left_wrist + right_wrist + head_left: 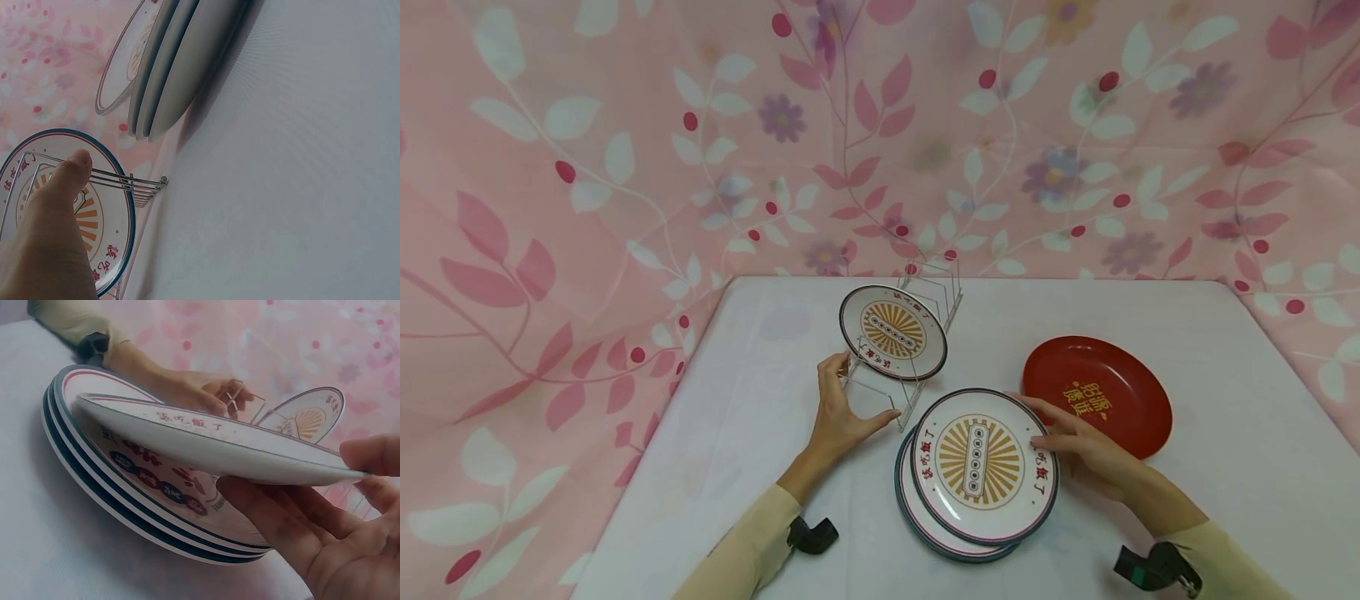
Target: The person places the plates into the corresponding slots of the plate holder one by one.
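A white plate with a gold sunburst and red characters is pinched at its right edge by my right hand, thumb above and fingers below. The right wrist view shows it tilted over a stack of similar plates with dark rims. My left hand grips the near end of a wire plate rack; its thumb lies over a wire in the left wrist view. One patterned plate leans upright in the rack, just beyond that hand.
A red oval dish with gold characters lies on the white-covered table, right of the stack. Pink floral cloth hangs behind the table's far edge. The rack's far slots stretch towards that cloth.
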The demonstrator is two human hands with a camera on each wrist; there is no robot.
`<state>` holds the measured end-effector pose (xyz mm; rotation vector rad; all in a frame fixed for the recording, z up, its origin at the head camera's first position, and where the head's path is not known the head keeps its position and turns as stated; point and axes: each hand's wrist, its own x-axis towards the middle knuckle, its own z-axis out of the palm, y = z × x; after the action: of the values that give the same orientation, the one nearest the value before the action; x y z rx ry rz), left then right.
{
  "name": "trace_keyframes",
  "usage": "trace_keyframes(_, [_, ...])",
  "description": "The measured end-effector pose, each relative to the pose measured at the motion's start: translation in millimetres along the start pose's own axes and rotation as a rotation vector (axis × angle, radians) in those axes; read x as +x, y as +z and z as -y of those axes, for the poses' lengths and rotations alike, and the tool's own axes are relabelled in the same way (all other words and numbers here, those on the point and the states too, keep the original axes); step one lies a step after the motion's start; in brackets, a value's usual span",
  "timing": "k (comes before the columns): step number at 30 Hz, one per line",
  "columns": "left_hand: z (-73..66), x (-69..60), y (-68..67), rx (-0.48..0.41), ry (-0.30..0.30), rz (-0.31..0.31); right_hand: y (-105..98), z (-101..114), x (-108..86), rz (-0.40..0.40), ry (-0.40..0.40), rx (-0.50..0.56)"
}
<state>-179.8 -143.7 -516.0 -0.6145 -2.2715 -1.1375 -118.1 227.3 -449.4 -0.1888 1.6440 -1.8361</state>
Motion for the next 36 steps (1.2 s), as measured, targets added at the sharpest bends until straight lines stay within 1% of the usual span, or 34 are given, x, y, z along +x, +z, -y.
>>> trace_keyframes(5, [0.4, -0.5, 0.1, 0.002, -0.01, 0.003, -2.7, 1.6, -2.6, 0.077, -0.045, 0.067])
trace_keyframes(8, [0.4, -0.3, 0.1, -0.003, -0.011, 0.004, -4.4, 6.8, -5.1, 0.095, -0.079, 0.044])
trace_keyframes(12, [0.1, -0.1, 0.1, -0.005, -0.007, 0.001, -9.1, 18.2, -9.4, 0.105, -0.171, 0.011])
trace_keyframes(16, [1.1, -0.6, 0.3, 0.002, 0.004, -0.012, -13.4, 28.7, -12.3, 0.13, -0.248, 0.04])
trace_keyframes(21, [2.6, -0.9, 0.9, 0.01, 0.009, -0.015, -15.9, 34.0, -14.5, 0.147, -0.274, 0.053])
trace_keyframes(31, [1.9, -1.1, 0.8, 0.009, 0.003, -0.01, -19.6, 33.6, -15.2, 0.181, -0.307, 0.07])
trace_keyframes(36, [1.8, -0.8, 0.8, 0.008, 0.001, -0.003, -21.8, 39.2, -15.0, 0.185, -0.332, 0.036])
